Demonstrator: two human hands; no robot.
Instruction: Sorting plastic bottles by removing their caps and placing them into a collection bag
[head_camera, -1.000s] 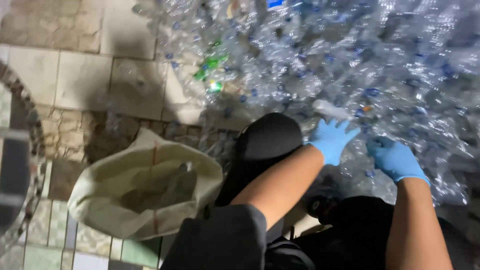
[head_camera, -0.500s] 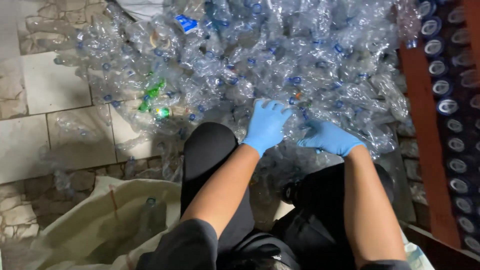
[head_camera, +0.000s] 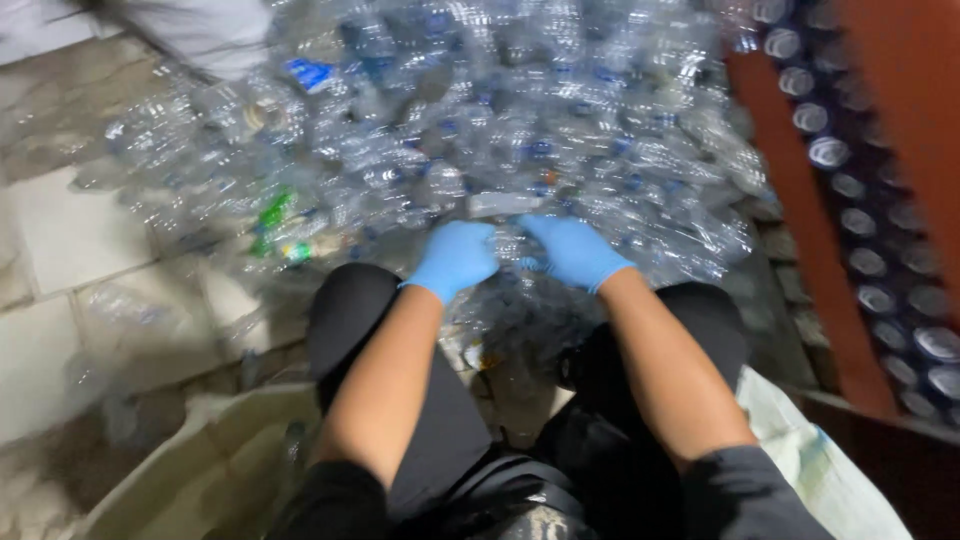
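Clear bottle (head_camera: 505, 204) lies just beyond fingertips, long axis left-right, atop near edge of bottle heap (head_camera: 520, 120). I read left hand (head_camera: 455, 258) curled, right hand (head_camera: 575, 250) half-curled; grip unclear through blur. Both hands equally near.

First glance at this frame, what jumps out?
A huge heap of crushed clear plastic bottles fills the upper middle, spreading over the tiled floor. At its near edge, the left hand in a blue glove and the right hand in a blue glove dig into the bottles side by side. A pale woven sack lies open at lower left, and a rust-red beam runs down the right.
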